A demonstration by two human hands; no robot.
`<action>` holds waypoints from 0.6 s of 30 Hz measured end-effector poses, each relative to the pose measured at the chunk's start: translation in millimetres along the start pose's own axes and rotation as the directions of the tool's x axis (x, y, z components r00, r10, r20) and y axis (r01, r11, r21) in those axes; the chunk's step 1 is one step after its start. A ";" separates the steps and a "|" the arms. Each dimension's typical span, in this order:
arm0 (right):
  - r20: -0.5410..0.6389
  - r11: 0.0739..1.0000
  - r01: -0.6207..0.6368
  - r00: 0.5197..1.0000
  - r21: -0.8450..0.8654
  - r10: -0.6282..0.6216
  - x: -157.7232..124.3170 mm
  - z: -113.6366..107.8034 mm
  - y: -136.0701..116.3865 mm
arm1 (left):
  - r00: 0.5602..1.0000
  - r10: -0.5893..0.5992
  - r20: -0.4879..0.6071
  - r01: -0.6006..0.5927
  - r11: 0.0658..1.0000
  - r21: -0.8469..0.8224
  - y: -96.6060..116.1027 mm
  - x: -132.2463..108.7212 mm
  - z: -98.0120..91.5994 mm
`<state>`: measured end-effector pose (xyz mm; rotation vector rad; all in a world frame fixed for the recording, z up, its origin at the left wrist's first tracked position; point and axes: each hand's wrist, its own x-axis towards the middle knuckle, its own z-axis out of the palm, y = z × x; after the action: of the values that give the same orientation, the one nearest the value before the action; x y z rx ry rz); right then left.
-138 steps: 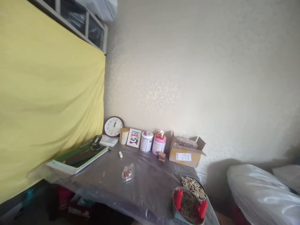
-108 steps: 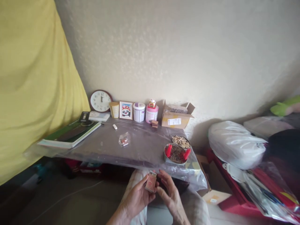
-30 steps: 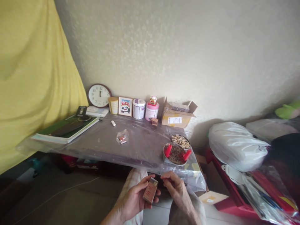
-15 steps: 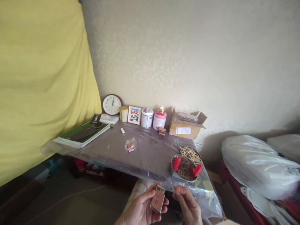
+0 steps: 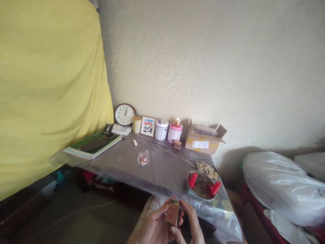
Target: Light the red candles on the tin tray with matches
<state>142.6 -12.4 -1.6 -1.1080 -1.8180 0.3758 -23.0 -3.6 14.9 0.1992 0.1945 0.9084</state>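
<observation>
A small matchbox (image 5: 172,214) with red writing is in front of me, partly slid out at its far end so that matches show. My left hand (image 5: 154,224) is closed around it from the left, thumb along its side and fingers beneath. My right hand (image 5: 192,220) grips the same matchbox from the right, a fingertip at the upper corner and the thumb at the lower one. Just beyond, at the table's front right, stand a tin (image 5: 201,191) of dark grains with two red pieces upright in it and a bowl of loose matches (image 5: 207,170).
The plastic-covered table (image 5: 157,166) holds a small clear bag (image 5: 143,158) and a green book (image 5: 93,145). A clock (image 5: 125,114), a framed picture (image 5: 148,126), canisters (image 5: 161,130) and a cardboard box (image 5: 203,140) line the wall. White bags (image 5: 281,183) lie at right.
My right hand has moved left from beside the matchbox onto it, with its fingers now against its edge. The left hand keeps its hold. The view has shifted slightly.
</observation>
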 end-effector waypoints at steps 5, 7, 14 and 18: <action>0.071 1.000 -0.005 0.997 -0.026 0.007 4.8 -13.1 -19.7 | 1.000 0.005 -0.001 -0.005 0.998 -0.056 -4.6 -3.0 7.2; 0.071 0.999 -0.041 0.997 -0.026 0.043 4.4 -15.4 -23.1 | 1.000 -0.007 -0.016 0.006 0.998 -0.060 -5.1 -2.9 9.8; 0.086 0.994 -0.106 0.991 0.039 0.102 1.9 -18.9 -19.1 | 0.999 0.031 -0.039 -0.027 0.997 0.079 -4.5 -3.3 7.6; 0.097 0.995 -0.087 0.992 0.055 0.081 0.7 -19.0 -19.8 | 0.998 0.033 -0.051 -0.027 0.994 0.107 -5.4 -4.9 5.3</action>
<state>147.9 -26.4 21.4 -1.1447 -1.8342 0.5367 -20.5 -11.2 19.0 0.2778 0.2901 0.9346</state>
